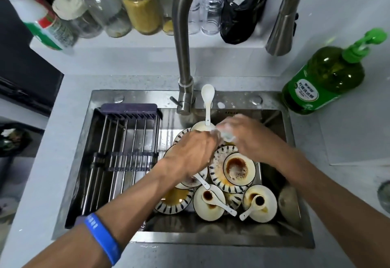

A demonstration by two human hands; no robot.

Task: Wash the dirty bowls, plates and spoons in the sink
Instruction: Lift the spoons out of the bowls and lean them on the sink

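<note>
Hands meeting over sink [272, 103], left hand [191, 153] and right hand [251, 136] grip unclear, bowl [239, 169] below.

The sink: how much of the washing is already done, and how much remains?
Done: nothing shows; the drying rack holds no dishes. In hand: both hands, left hand and right hand, rub something soapy, unclear what. Left: stained bowls, plates and spoons.

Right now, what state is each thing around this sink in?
Steel gooseneck tap: no water visible.
White ceramic spoon: propped upright against the sink's back edge.
Brown-stained small bowl: dirty, on a patterned plate.
Metal drying rack: holds nothing.
Left hand: soapy.
Right hand: grips a foamy object.
</note>
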